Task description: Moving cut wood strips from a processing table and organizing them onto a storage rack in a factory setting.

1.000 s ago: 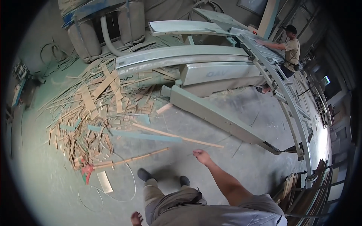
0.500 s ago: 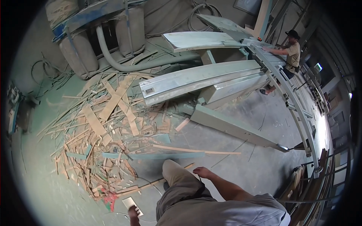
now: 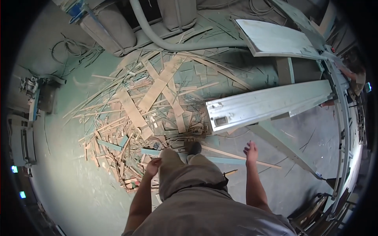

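The left hand point(image 3: 152, 166) hangs low beside the person's thigh, arm nearly straight, fingers curled loosely with nothing in them; it sits just at the near edge of the heap of wood offcuts point(image 3: 153, 110). The right hand point(image 3: 251, 151) is lifted out from the body, forearm reaching forward, fingers slack and partly spread, its grip bare too. It hovers off the near end of the long grey metal beam point(image 3: 267, 103), which runs away to the right of the heap. A thin wooden strip point(image 3: 240, 155) lies on the floor under that hand. A dark shoe point(image 3: 193, 147) shows at the heap's near edge; the other foot is hidden by the trouser leg. A person point(image 3: 356, 76) at the beam's far end is mostly cut off.
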`<state>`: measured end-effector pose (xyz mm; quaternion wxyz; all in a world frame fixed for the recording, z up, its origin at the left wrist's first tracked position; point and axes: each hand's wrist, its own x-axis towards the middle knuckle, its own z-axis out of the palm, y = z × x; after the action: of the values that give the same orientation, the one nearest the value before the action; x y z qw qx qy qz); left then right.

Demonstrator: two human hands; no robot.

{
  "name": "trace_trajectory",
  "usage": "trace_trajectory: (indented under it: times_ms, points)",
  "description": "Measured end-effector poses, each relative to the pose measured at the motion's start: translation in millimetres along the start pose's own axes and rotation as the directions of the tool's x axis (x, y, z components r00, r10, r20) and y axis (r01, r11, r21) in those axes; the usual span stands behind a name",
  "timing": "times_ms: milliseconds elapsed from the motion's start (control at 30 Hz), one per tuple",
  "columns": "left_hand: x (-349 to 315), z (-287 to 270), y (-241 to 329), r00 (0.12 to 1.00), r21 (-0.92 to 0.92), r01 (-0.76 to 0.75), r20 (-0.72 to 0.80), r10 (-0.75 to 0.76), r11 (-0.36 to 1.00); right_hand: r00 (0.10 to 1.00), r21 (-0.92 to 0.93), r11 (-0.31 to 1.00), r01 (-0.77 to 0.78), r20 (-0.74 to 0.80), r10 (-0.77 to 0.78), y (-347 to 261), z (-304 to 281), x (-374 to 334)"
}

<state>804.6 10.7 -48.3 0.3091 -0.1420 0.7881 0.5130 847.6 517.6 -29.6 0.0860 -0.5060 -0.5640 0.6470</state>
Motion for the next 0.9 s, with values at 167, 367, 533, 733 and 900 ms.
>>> trace_trajectory:
  times_ms: [167, 367, 533, 733, 900]
  points:
    - [91, -107, -25, 0.992, -0.043, 0.122, -0.013, -0.123, 0.992, 0.934, 0.094, 0.967, 0.237, -0.295, -0.2, -117, 92, 45]
    - [185, -203, 16, 0.663, -0.442, 0.712, 0.679, -0.316, 0.545, 0.699, -0.263, 0.906, 0.331, -0.577, -0.423, -158, 145, 79]
    - [359, -260, 153, 0.796, 0.071, 0.564, 0.218, -0.565, 0.823, 0.739, -0.215, 0.974, 0.069, -0.645, -0.194, -191, 192, 73]
    - [530, -235, 407, 0.989, -0.123, -0.075, 0.117, 0.089, 0.99, 0.463, -0.439, 0.848, -0.297, -0.843, -0.274, -177, 199, 64]
    - [577, -212, 533, 0.935, -0.152, -0.267, 0.198, 0.294, 0.952, 0.378, -0.444, 0.886, -0.134, -0.849, -0.369, -222, 269, 64]
